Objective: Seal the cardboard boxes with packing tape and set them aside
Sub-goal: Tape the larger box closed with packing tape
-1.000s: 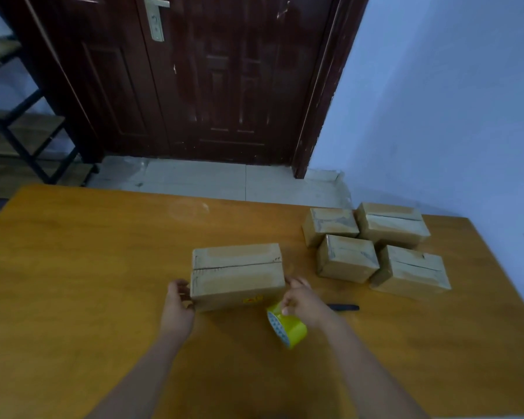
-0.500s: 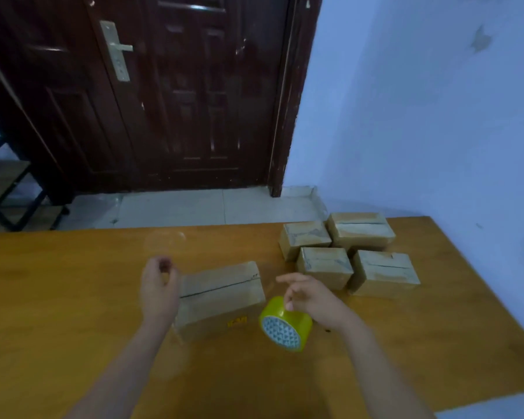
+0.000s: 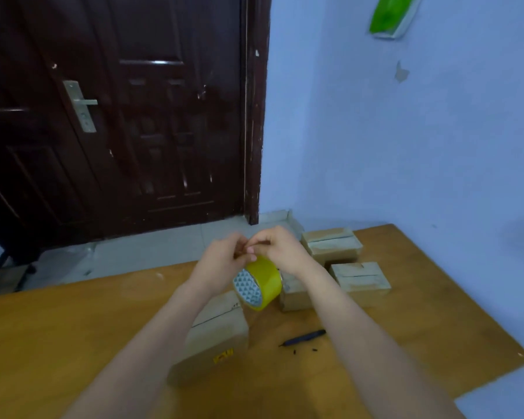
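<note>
Head view: both hands have lifted the tape roll off the table; left fingers and right fingers pinch its edge.

Head view — looks forward and down, close over the table.

A plain room used as a makeshift packing spot, more a spare room or small office than a warehouse. A dark wooden door with a metal handle fills the upper left; pale tiles lie below it. Bare blue walls take the right, with a green holder at the top. An orange wooden table spans the bottom, bearing small cardboard boxes.
</note>
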A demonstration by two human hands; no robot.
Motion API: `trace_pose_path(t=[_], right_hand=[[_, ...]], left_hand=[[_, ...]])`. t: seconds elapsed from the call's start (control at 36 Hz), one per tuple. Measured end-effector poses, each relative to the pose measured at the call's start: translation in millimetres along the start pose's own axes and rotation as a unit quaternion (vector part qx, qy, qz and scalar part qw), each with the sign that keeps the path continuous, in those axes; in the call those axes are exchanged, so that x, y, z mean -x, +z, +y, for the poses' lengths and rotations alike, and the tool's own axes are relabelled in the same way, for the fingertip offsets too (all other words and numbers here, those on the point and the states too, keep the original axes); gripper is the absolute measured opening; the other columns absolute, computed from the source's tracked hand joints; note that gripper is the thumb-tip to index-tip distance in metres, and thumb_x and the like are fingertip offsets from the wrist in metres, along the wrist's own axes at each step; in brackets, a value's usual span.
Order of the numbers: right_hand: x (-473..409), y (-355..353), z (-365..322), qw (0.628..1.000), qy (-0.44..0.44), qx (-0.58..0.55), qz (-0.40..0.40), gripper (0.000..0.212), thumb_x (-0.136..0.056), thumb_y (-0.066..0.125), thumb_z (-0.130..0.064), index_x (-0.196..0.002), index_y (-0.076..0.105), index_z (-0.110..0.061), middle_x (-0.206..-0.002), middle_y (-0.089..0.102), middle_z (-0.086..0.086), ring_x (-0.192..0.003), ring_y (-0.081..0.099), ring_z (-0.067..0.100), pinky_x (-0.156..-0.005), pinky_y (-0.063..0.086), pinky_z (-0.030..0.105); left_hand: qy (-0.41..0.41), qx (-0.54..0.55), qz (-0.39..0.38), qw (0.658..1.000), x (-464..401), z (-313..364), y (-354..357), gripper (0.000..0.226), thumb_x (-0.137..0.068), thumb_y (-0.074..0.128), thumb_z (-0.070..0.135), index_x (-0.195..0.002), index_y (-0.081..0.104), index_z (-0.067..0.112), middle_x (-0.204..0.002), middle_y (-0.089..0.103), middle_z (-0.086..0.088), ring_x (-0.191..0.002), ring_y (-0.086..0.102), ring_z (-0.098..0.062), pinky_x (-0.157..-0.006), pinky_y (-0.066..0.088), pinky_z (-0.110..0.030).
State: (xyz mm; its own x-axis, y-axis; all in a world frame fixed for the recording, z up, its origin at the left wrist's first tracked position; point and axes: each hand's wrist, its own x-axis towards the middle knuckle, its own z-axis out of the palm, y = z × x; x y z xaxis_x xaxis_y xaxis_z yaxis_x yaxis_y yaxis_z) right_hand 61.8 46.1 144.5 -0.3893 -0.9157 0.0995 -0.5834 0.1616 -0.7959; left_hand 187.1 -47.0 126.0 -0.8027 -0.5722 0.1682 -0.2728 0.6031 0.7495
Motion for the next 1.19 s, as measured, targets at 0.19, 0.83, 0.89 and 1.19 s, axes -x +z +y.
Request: trace_pose_path(t=[0.19, 0.83, 0.89, 1.19], right_hand=[[0, 2, -6, 0.994, -0.041, 0.074, 0.07, 0.011, -0.084, 0.067, -0.015, -0.088, 0.077, -0.015, -0.085, 0.074, 0.001, -0.082, 0.066, 0.012, -0.073, 0.046, 0.022], [23, 24, -19, 0.969, 0.024, -0.247, -0.008, 0.039, -0.085, 0.056, -0.038, -0.108, 0.063, -0.007, -0.096, 0.066, 0.003, -0.095, 0.062, 0.016, -0.093, 0.046, 0.035], [19, 29, -21, 0.967, 0.019, -0.254, -0.024, 0.033, -0.084, 0.059, -0.032, -0.11, 0.064, -0.012, -0.102, 0.068, 0.002, -0.099, 0.063, 0.019, -0.095, 0.046, 0.039], [-42, 52, -14, 0.974, 0.039, 0.122, -0.185, 0.039, -0.084, 0.068, -0.041, -0.064, 0.048, -0.014, -0.06, 0.044, -0.001, -0.057, 0.044, 0.014, -0.053, 0.028, 0.027]], left_hand=[[-0.06, 0.062, 0.005, 0.996, -8, 3, -9, 0.021, -0.078, 0.077, 0.018, -0.069, 0.058, 0.02, -0.076, 0.066, -0.005, -0.075, 0.06, -0.019, -0.071, 0.047, -0.033], [-0.318, 0.468, 0.157, 0.809, 13, -25, -51, 0.014, -0.094, 0.058, 0.012, -0.083, 0.06, 0.003, -0.081, 0.064, -0.016, -0.075, 0.062, -0.028, -0.072, 0.054, -0.039], [-0.341, 0.498, 0.163, 0.78, 19, -33, -52, 0.015, -0.094, 0.057, 0.012, -0.082, 0.06, 0.004, -0.081, 0.063, -0.014, -0.076, 0.062, -0.027, -0.065, 0.051, -0.036], [-0.344, 0.412, 0.385, 0.751, 54, -68, -67, 0.017, -0.092, 0.056, 0.003, -0.077, 0.061, 0.007, -0.072, 0.064, -0.005, -0.055, 0.064, -0.014, -0.063, 0.048, -0.036]])
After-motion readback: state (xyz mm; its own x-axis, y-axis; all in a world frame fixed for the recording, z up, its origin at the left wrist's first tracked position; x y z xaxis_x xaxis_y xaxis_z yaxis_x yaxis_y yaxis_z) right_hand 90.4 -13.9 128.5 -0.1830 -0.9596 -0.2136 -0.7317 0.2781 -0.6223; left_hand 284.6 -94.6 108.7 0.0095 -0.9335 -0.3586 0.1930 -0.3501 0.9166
